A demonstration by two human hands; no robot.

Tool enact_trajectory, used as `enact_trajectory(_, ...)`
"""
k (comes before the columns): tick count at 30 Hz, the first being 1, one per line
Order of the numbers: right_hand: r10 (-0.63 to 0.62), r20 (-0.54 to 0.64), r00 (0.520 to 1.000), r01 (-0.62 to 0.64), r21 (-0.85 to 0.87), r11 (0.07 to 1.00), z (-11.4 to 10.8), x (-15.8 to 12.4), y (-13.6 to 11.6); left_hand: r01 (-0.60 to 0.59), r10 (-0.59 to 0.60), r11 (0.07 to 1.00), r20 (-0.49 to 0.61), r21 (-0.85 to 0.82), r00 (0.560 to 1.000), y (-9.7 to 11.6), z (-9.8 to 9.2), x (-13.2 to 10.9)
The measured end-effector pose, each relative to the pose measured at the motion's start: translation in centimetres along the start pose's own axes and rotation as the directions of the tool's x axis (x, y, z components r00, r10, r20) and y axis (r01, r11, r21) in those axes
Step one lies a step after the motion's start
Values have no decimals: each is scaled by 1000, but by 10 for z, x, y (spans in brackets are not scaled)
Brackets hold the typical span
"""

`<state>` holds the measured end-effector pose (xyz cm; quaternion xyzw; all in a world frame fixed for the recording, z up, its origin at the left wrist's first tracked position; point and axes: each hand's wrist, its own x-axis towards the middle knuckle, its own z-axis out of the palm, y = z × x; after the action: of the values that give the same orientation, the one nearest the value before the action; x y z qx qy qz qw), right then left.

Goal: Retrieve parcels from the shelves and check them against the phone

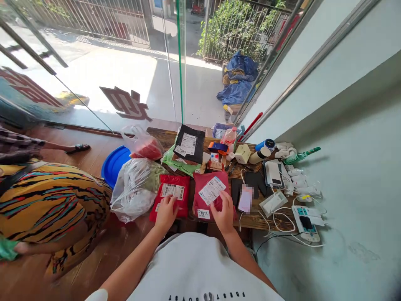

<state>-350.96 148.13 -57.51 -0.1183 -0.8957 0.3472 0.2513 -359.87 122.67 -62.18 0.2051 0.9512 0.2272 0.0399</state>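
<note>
One long wooden surface (158, 134) is standing by a big glass wall, and it is carrying lots of things. A person in a stripy yellow dress (46, 200) is bending down at its left end. Next to that person a white plastic bag (133, 188) is sitting at the left end of the surface, and a blue tub (113, 164) is peeking out behind it. A black parcel (189, 144) is lying farther back, on top of a green parcel (177, 164).

Two red parcels are lying side by side at the near edge. The left hand (165, 213) is resting flat and open on the lower part of the bright red parcel (171, 193), with its fingers spreading over it and holding nothing. The right hand (223, 214) is pressing its bent fingers on the lower right part of the dark red parcel (209, 193), just under the white label. I cannot tell if this hand is pinching the parcel or only touching it.

Just right of the dark red parcel a phone (245, 199) is lying. Farther right a white power strip (306, 218) is sitting among white cables (283, 217). At the back a roll of tape (218, 147) is sitting just beside a small bottle (230, 137).
</note>
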Motion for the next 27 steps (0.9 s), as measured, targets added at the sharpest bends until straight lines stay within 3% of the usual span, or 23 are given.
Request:
enact_trajectory(2, -70, 225, 972, 33, 166, 986, 16, 1, -23, 129, -128, 985, -15, 113, 992, -21, 1, -21)
enact_trajectory(3, -103, 366, 925, 10, 248, 969, 27, 1, -34, 195, -193, 969, -28, 150, 981, -28, 1, -29)
enact_trajectory(5, -164, 620, 767, -73, 338, 938, 53, 2, -51, 344, -341, 925, -45, 158, 939, -37, 1, -40)
enact_trajectory(7, -162, 785, 598, -126, 291, 948, 81, 1, -61, 492, -493, 869, 1, 46, 870, -43, 3, -44)
enact_trajectory(10, -5, 924, 383, -111, 52, 992, 116, -6, -64, 618, -609, 761, 111, -195, 785, -55, 13, -44)
enact_trajectory(12, 74, 955, 286, -77, -54, 996, 130, -12, -62, 660, -645, 689, 160, -300, 747, -64, 24, -42)
enact_trajectory(16, 62, 972, 228, 4, -65, 998, 136, -18, -58, 724, -687, 551, 267, -416, 676, -80, 43, -35)
enact_trajectory(20, 52, 983, 178, 27, -58, 998, 135, -16, -59, 768, -734, 477, 287, -427, 616, -82, 49, -26)
enact_trajectory(27, 37, 981, 190, 4, -38, 999, 137, -17, -53, 833, -830, 444, 198, -331, 521, -65, 38, -13)
